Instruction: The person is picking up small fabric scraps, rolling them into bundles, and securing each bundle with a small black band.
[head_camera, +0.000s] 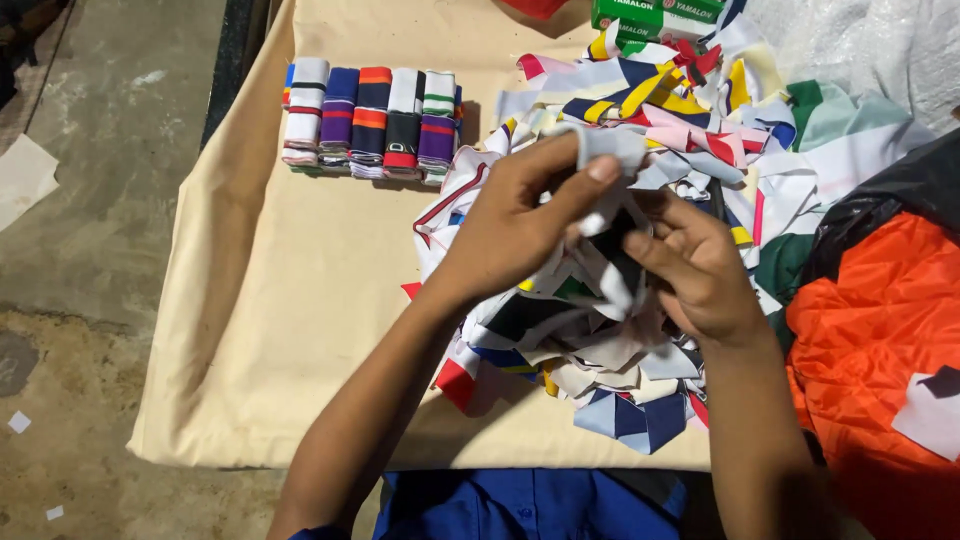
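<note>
Fabric, a small pale-grey scrap (612, 150), is pinched between thumb and forefinger of the left hand (520, 215), raised just over a loose heap of cut cloth pieces (640, 330) in many colours, while the right hand (700, 265) curls its fingers around other scraps at the top of that heap. Both forearms reach in from below over a cream cloth-covered table (290, 320), soft and lightly creased. Beyond the left hand lies one neat row of five folded striped bundles (375, 120), and crinkled orange sheeting (880, 330) lies by the right arm.
</note>
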